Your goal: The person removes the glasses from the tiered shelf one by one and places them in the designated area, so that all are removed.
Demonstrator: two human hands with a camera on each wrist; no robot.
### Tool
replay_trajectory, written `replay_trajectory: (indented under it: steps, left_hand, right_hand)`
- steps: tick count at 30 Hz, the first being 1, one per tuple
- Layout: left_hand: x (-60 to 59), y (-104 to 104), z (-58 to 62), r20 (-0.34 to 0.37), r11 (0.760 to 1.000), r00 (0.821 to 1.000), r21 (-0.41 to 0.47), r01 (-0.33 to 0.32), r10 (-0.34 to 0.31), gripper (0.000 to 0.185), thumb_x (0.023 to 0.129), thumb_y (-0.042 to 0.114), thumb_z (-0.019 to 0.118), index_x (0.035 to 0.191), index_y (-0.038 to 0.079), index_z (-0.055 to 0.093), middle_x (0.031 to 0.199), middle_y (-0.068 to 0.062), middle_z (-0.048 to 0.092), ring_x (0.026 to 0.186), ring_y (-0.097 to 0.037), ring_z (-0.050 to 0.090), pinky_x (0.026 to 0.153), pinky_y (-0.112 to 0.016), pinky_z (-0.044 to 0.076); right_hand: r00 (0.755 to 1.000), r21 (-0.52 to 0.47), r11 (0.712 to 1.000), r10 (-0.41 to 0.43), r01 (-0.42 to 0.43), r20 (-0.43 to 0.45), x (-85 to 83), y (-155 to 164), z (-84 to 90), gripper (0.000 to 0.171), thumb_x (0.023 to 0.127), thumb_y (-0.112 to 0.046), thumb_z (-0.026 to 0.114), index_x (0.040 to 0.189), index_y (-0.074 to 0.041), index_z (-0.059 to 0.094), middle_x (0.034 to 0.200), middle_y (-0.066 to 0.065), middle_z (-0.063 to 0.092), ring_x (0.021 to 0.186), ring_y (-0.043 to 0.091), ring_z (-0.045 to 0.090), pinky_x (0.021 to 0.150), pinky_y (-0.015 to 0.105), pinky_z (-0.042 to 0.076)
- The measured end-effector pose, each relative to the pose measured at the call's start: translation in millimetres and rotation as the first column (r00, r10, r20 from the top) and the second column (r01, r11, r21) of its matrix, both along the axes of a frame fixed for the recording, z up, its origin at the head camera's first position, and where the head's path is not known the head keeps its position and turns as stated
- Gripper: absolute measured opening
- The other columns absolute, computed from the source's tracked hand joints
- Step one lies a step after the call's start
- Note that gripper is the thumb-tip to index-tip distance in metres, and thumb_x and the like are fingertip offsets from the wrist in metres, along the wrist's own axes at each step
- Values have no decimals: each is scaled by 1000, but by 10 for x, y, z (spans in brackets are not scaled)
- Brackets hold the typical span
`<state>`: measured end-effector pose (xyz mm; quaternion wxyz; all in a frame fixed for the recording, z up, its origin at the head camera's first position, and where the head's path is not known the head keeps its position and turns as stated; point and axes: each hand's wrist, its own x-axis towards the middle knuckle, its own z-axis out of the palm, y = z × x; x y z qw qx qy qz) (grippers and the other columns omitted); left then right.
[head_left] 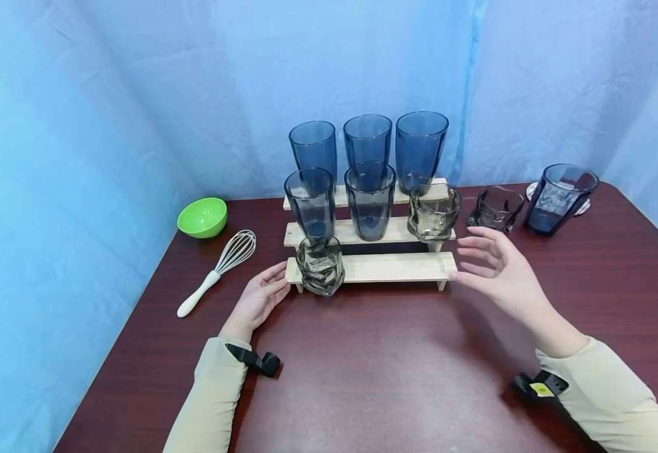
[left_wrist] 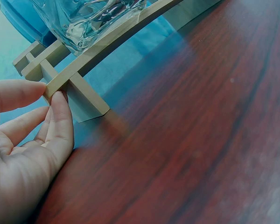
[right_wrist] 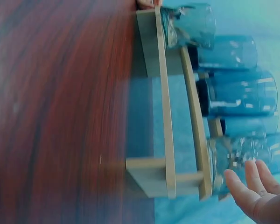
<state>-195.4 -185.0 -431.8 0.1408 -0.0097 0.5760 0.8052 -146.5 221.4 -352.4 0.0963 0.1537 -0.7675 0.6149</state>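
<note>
A three-step wooden rack (head_left: 394, 267) stands on the table. My left hand (head_left: 262, 296) pinches the left end of its lowest step between thumb and fingers, as the left wrist view shows up close. On that step, near this hand, sits a short wavy glass (head_left: 321, 267). The middle step carries two tall glasses (head_left: 370, 204) and another short glass (head_left: 433, 214) at its right. Three tall blue glasses (head_left: 421, 151) fill the top step. Beside the rack's right end my right hand (head_left: 501, 270) is held with fingers spread, gripping nothing; whether a fingertip touches the wood is unclear.
To the right of the rack are a dark short glass (head_left: 496, 209) and a tall blue glass (head_left: 560, 198), with a whitish round piece (head_left: 582, 206) behind. A green bowl (head_left: 202, 218) and a white-handled whisk (head_left: 216, 274) lie left. Blue curtains (head_left: 250, 82) hang behind the table.
</note>
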Motion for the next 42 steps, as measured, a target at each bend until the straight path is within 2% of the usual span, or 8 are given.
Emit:
replay_trajectory:
  steps: [4,8,13,17,20,22,30,42]
  left_hand:
    - [-1,-7,-2,6,1000,1000,-11,-1,1,55,96,-8,39,148,-3,22,123,-1,48,94,-1,59,82,-16,48]
    - [9,-7,-4,14,1000,1000,-9,-4,4,55,96,-8,38,148,-3,22,121,0,49,93,-1,59,81,-16,48]
    - [10,-3,10,4,1000,1000,1,0,0,55,96,-8,38,148,-4,21,112,4,53,92,-1,59,81,-15,48]
    - [1,2,19,3,1000,1000,2,-3,3,55,96,-8,38,148,-4,22,111,4,53,91,-1,59,80,-15,48]
    - [-4,0,22,4,1000,1000,-2,-3,3,55,96,-8,39,148,-4,21,111,4,53,90,-1,59,80,-15,48]
    - [-3,-2,21,5,1000,1000,-3,-2,2,55,96,-8,39,148,-5,21,111,4,53,90,-1,59,80,-15,48]
    - [-7,-5,1,-3,1000,1000,5,3,-3,55,95,-9,38,148,-6,21,110,4,53,89,-1,59,80,-15,48]
    - [-7,-2,-6,-1,1000,1000,1,-2,2,55,95,-9,38,148,-5,21,116,3,52,92,0,59,81,-16,48]
  right_hand:
    - [999,-2,999,37,-37,7,19,-139,-15,70,76,12,71,136,-10,42,114,-10,57,102,-1,59,83,15,50]
    - [997,-3,998,68,-68,35,30,-283,-23,71,75,11,71,137,-1,37,115,-8,56,103,-2,58,85,17,50]
    - [994,42,995,88,-91,60,2,-454,-23,73,76,7,73,138,2,35,121,7,54,107,0,55,89,20,49]
    - [992,99,989,107,-113,60,-63,-596,-50,76,73,3,77,138,0,36,125,19,53,114,19,55,93,30,49]
    - [988,118,982,140,-148,72,-110,-721,-69,78,72,0,79,137,-2,37,127,22,51,117,34,52,97,41,47]
    - [983,127,977,162,-171,84,-134,-805,-82,80,71,-1,80,138,-3,36,128,23,50,119,38,50,98,45,45]
    - [976,165,964,191,-207,107,-208,-1133,-118,88,68,-8,84,141,-7,35,132,18,47,125,36,46,103,48,40]
    - [987,186,970,153,-159,46,-288,-1455,-153,92,65,-10,87,141,-3,36,130,18,48,124,31,46,105,46,38]
